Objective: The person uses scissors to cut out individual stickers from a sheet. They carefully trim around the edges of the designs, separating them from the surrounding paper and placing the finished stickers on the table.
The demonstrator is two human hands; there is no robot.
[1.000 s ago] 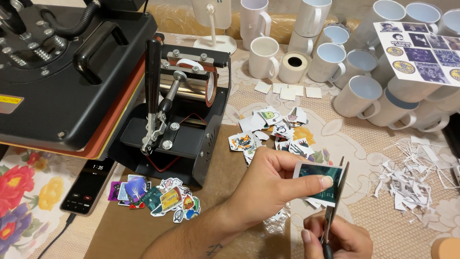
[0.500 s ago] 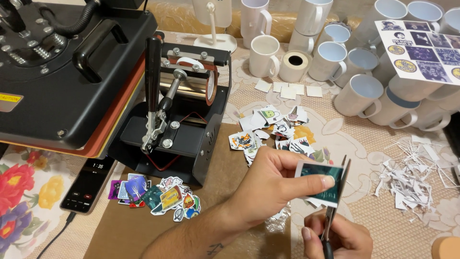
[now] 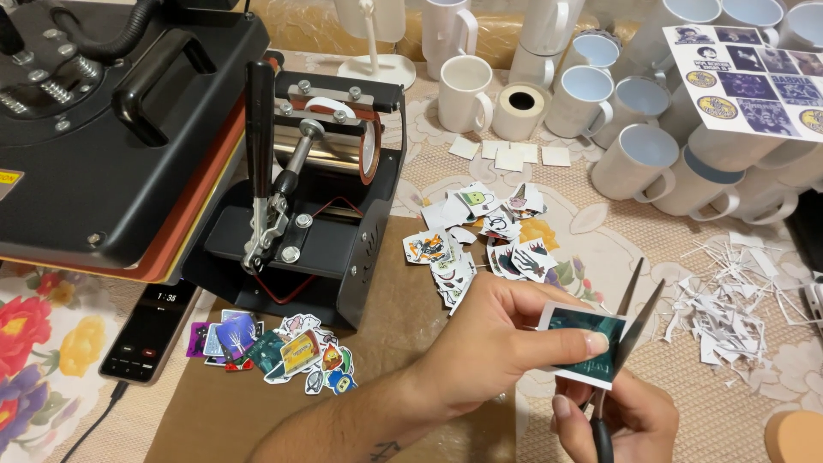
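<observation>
table (image 3: 600, 231) | mugs (image 3: 639, 159), cutouts (image 3: 480, 236), paper scraps (image 3: 729, 300), phone (image 3: 150, 330)

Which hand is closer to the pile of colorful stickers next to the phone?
Left. The left hand pinches a small dark picture just right of the sticker pile. The right hand, working the scissors, sits farther right, beyond the left.

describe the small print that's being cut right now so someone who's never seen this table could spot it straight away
Start at the big black heat press on the left, then go down to the lower right, where the left hand meets the scissors. Pinched between its thumb and fingers is the small print: a dark teal rectangle with a white border. Unlike the loose cut-outs on the table, it is held up in the air.
</observation>
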